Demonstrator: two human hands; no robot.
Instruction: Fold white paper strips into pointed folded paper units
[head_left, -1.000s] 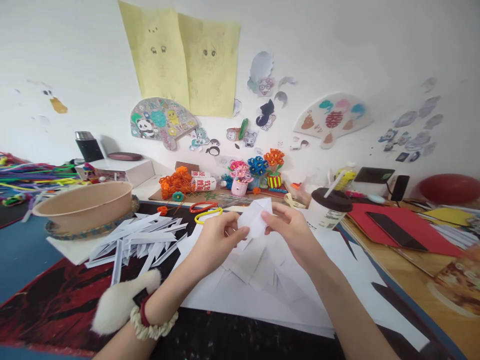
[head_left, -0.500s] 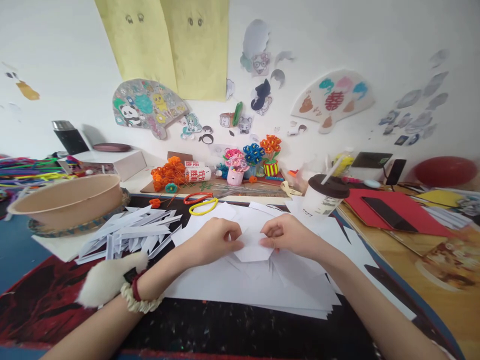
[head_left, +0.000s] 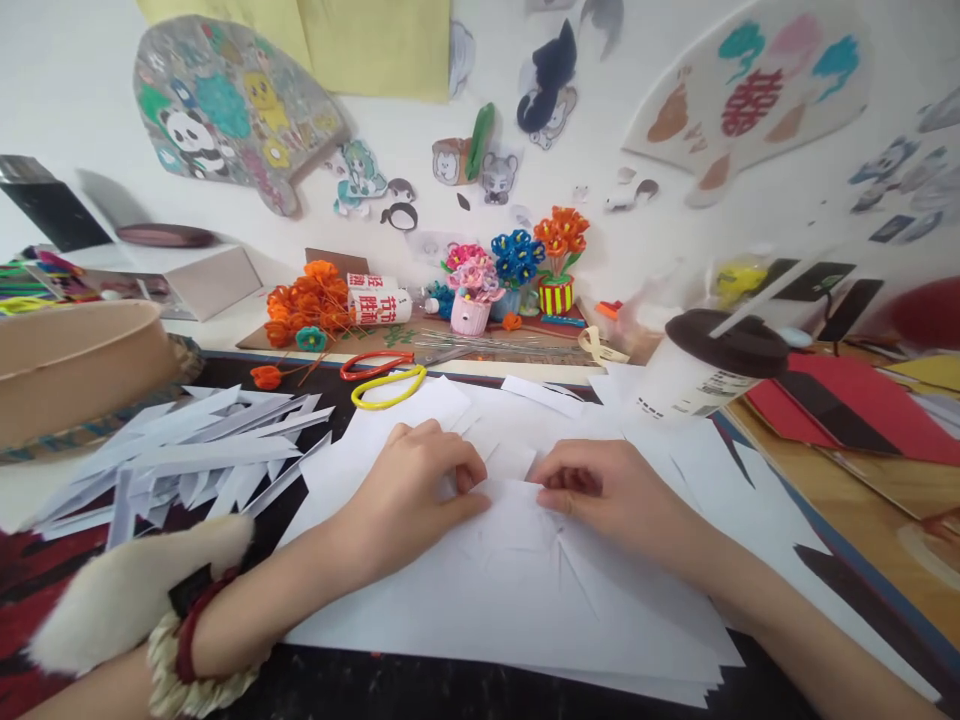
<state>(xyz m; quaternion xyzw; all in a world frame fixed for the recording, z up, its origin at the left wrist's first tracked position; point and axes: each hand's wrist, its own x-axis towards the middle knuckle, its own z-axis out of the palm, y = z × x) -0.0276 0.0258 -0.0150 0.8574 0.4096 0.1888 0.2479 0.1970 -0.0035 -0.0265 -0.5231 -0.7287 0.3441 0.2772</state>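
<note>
A small piece of white paper [head_left: 516, 515] is pinched at its two sides between my hands, over a stack of larger white sheets [head_left: 420, 610]. My left hand [head_left: 424, 475] is closed on its left edge, thumb in front and fingers curled behind. On the right edge, my right hand [head_left: 600, 490] grips it the same way. White on white makes the paper's outline and any folds hard to make out. Beyond my hands, smaller white pieces lie on the stack. Scissors with red and yellow handles [head_left: 388, 388] rest at its far edge.
A heap of folded white paper strips [head_left: 217, 445] lies at left, beside a beige basin [head_left: 82, 345]. A lidded drink cup with a straw [head_left: 697, 365] stands at right. Handmade flowers [head_left: 472, 275] line the back. A white furry thing [head_left: 135, 595] lies by my left wrist.
The view has moved closer and tilted down. Both hands still hold the small paper, which now appears turned, its upper edge between my thumbs.
</note>
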